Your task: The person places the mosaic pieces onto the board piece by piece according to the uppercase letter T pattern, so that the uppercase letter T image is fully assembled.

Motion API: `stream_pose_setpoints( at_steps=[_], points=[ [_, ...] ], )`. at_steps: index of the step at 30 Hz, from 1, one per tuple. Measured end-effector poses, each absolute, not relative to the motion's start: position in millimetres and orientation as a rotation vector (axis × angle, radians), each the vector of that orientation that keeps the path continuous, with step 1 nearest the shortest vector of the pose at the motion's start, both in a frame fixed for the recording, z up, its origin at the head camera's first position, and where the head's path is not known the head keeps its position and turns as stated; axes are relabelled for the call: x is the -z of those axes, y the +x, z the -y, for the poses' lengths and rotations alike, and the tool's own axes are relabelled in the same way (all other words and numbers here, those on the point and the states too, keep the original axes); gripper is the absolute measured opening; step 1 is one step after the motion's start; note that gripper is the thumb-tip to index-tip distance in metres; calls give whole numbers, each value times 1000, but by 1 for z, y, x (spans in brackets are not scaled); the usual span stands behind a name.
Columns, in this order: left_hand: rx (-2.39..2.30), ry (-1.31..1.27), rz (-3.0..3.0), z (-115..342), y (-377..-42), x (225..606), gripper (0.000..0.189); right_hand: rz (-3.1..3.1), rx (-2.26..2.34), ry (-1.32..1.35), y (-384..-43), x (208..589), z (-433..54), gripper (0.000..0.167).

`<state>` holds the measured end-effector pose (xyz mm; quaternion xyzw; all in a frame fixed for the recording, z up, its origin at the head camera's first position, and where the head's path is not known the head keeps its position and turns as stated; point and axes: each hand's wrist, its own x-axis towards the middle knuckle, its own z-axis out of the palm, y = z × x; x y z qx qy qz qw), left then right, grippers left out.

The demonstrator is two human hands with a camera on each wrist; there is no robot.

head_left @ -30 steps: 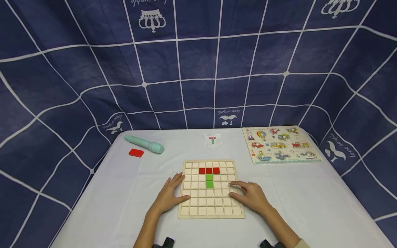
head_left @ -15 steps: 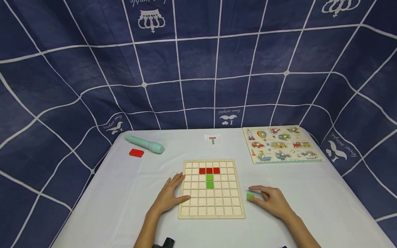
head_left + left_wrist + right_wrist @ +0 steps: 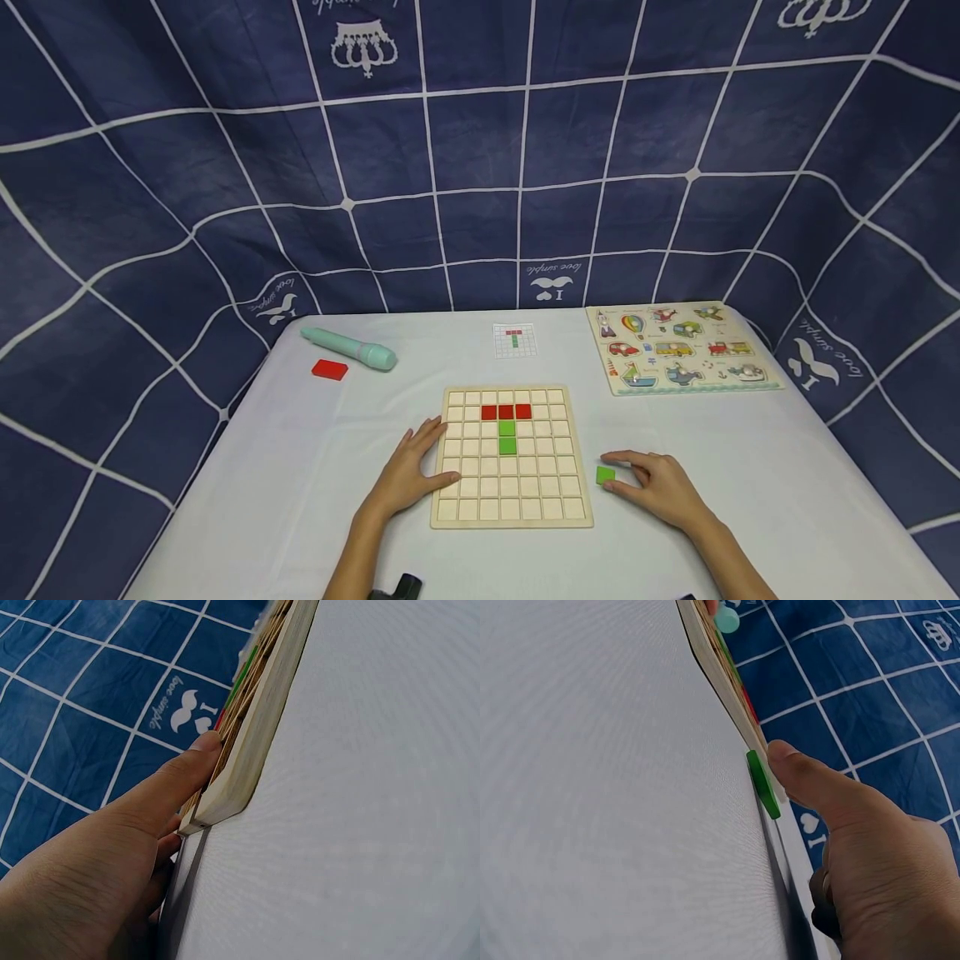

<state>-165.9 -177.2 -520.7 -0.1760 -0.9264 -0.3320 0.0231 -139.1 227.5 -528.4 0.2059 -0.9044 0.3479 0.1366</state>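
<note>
A wooden grid board (image 3: 508, 508) lies flat in the head view. Three red tiles (image 3: 506, 412) sit in a row in its cells, with two green tiles (image 3: 507, 437) in a column below the middle one. My left hand (image 3: 408, 475) rests on the board's left side, thumb over the edge and fingers spread along it. To the right of the board lies a loose green tile (image 3: 605, 475) on the white cloth. My right hand (image 3: 660, 487) is beside it, thumb tip right at the tile and index finger apart beyond it. In the right wrist view the thumb (image 3: 810, 776) overlaps the tile's far side.
A small printed pattern card (image 3: 514, 341) lies behind the board. At the back left are a mint-green microphone-shaped object (image 3: 348, 347) and a red piece (image 3: 330, 369). A vehicle picture puzzle (image 3: 678, 350) lies at the back right. A dark blue curtain (image 3: 480, 142) rises behind the table.
My right hand has moved right, off the board's right edge to the cloth, then stayed there. The loose green tile, not visible a second ago, now shows at the thumb. The left hand stays put.
</note>
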Motion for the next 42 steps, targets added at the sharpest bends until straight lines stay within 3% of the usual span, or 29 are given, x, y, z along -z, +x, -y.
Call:
stream_pose_setpoints(
  at_steps=[26, 42],
  points=[
    [1028, -542, 2849, 178, -167, 524, 86, 2694, -836, 587, -138, 529, -229, 36],
    [1025, -540, 2854, 178, -167, 523, 86, 2676, -869, 600, -139, 531, -230, 29]
  ],
)
